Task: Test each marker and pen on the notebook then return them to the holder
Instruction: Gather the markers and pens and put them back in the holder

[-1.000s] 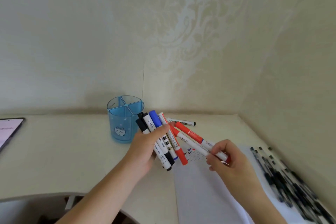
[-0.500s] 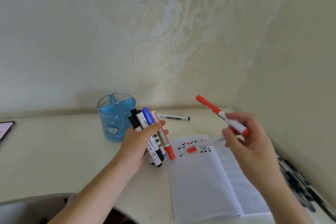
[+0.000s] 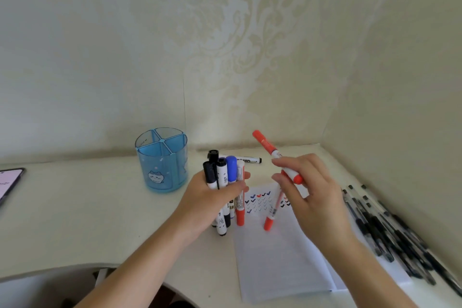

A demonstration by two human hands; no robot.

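My left hand (image 3: 210,197) grips a bundle of markers (image 3: 226,182), black, blue and red capped, held upright above the desk. My right hand (image 3: 307,190) holds two red markers above the open notebook (image 3: 280,252). One red marker (image 3: 271,151) points up and to the left. The other red marker (image 3: 272,212) hangs down with its cap over the page. Small blue, red and black check marks fill the top of the page. The blue four-part holder (image 3: 162,160) stands to the left of my hands, with nothing visible in it.
A black-capped whiteboard marker (image 3: 247,159) lies on the desk by the wall behind my left hand. Several black pens (image 3: 382,230) lie in a row along the right wall. A phone (image 3: 10,182) rests at the desk's left edge.
My right hand lifted the two red markers off the bundle and the page, then swung them nearer my left hand. My left hand tipped its bundle more upright.
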